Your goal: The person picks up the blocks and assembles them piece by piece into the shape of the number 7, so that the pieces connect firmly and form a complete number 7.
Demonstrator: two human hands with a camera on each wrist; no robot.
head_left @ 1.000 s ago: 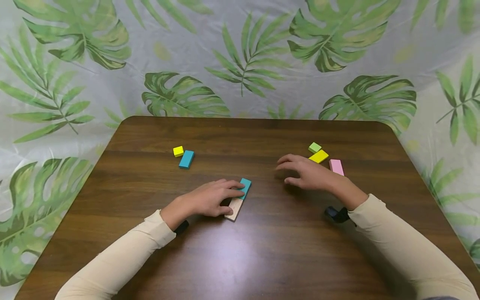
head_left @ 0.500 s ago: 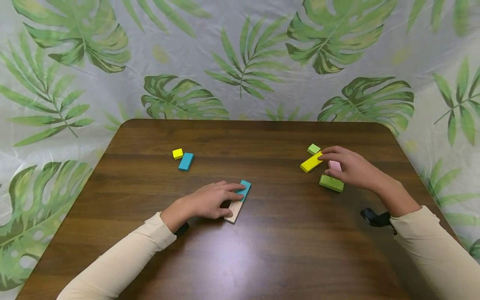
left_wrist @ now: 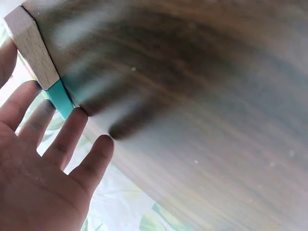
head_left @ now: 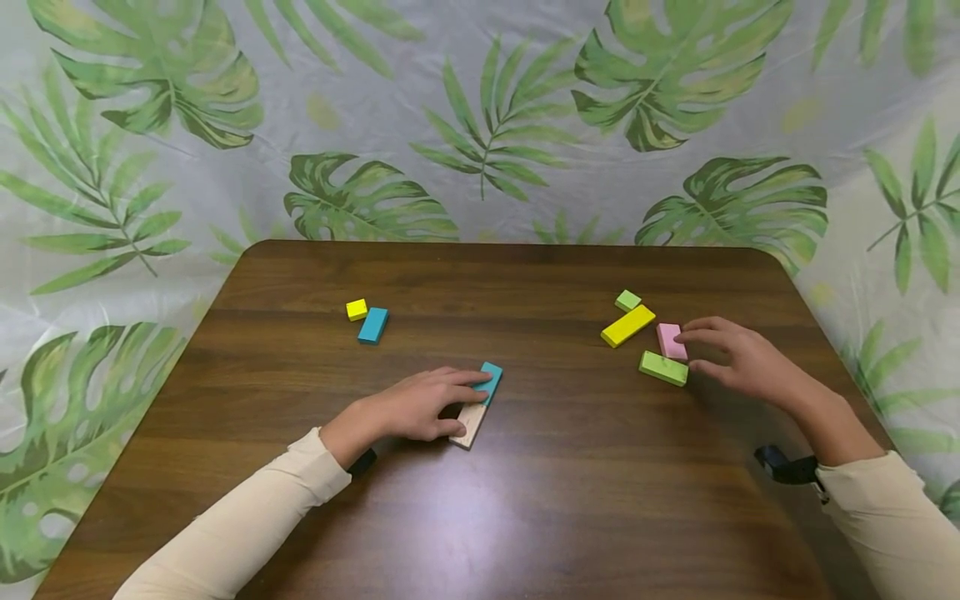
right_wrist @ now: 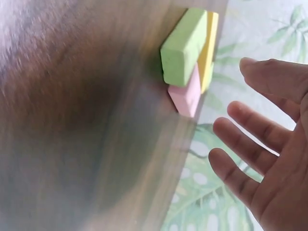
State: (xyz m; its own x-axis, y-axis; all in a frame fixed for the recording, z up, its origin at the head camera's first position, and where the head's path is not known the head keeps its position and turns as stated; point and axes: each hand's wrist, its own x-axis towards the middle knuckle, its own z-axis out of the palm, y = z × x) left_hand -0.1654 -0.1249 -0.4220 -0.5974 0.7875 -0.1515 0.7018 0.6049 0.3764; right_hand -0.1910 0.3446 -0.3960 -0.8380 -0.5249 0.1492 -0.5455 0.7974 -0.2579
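In the head view, my left hand lies with its fingertips at a teal block and its thumb at a bare wooden block. Those two blocks are set end to end in one slanted line, and the left wrist view shows the hand's fingers spread and fairly straight. On the right, my right hand is beside a pink block and a green block, holding nothing. Its fingers are loosely extended in the right wrist view.
Just left of the pink block lie a long yellow block and a small light green block. Further left are a small yellow block and a blue block. A leaf-patterned cloth hangs behind the brown table.
My right hand has moved rightward across the blocks to the right side of the pink one, uncovering the green block. My left hand has stayed in place.
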